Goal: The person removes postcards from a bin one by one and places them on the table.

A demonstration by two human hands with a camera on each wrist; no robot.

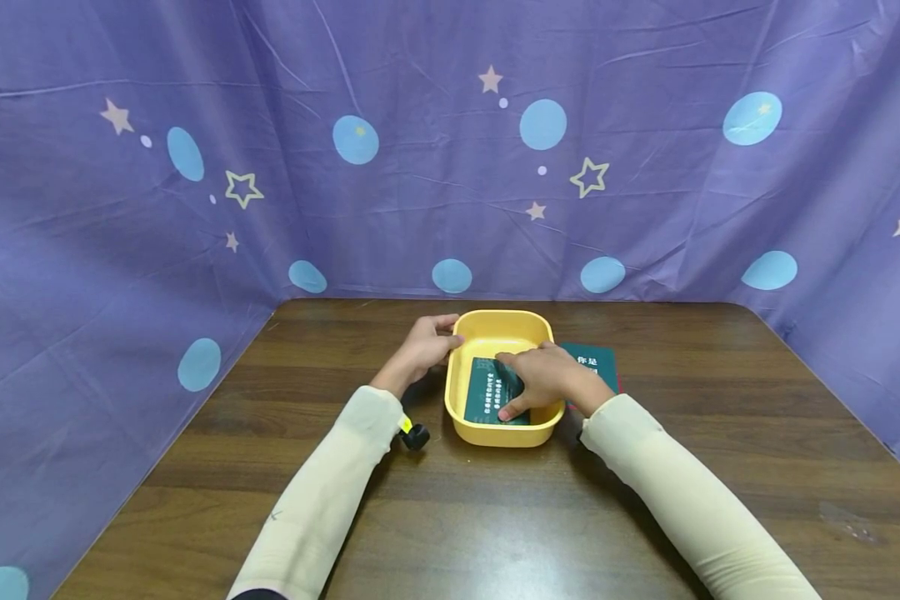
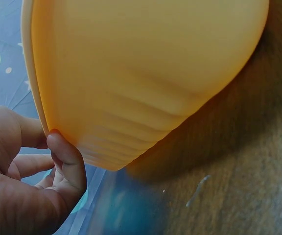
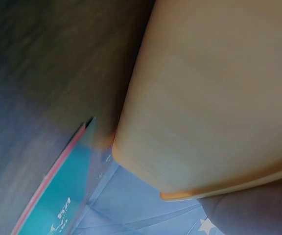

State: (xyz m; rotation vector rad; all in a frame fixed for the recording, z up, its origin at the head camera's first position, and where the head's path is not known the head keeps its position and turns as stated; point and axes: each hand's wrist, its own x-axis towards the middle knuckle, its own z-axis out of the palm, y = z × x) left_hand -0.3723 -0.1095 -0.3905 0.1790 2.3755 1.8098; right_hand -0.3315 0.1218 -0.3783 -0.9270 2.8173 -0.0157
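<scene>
A yellow plastic tub stands on the table. My left hand is at its left side; in the left wrist view that hand pinches the tub's rim between thumb and finger. Inside the tub lies a dark green booklet with white characters. My right hand reaches over the right wall and grips this booklet, thumb at its near edge and fingers at its far edge. Part of the booklet is hidden under the hand. Only a dark bit of the right hand shows in the right wrist view.
Another green booklet with a red edge lies right of the tub, partly behind the right forearm; the right wrist view shows this booklet too. A brown wooden table spreads around, with a purple patterned curtain behind.
</scene>
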